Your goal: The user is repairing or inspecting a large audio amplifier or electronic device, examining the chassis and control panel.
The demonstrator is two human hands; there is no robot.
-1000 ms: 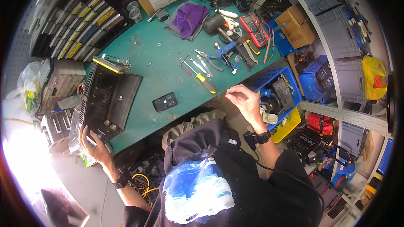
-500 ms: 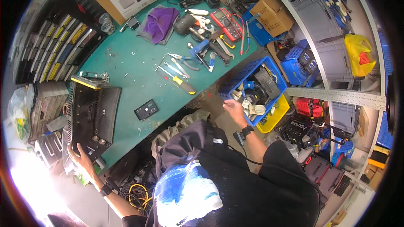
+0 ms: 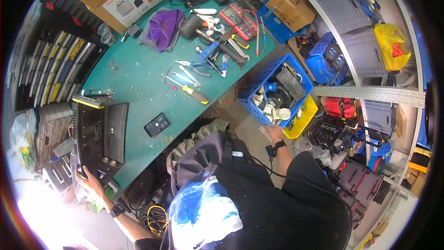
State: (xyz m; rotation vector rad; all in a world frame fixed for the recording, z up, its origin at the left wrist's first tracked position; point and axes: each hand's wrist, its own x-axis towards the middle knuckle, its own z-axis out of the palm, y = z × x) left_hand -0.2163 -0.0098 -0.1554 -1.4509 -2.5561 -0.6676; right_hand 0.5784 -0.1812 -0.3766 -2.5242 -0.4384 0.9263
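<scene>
At the bench's left end stands a black open metal case with a finned side. Its near end is gripped by my left hand, the thumb over the edge; some fingers are hidden behind it. My right hand is off the bench, beside the near corner of a blue plastic basket full of mixed parts. Motion smears its fingers, and I cannot tell if anything is in them. A small black rectangular box with a recessed inside lies on the green bench top.
Farther along the bench are a screwdriver, pliers, a black mallet, a red multimeter and a purple cloth. A yellow bin sits beside the basket. Metal shelving lines the right.
My right hand has moved down and to the right along the basket's near side. My left hand stays on the case. The whole view has shifted slightly.
</scene>
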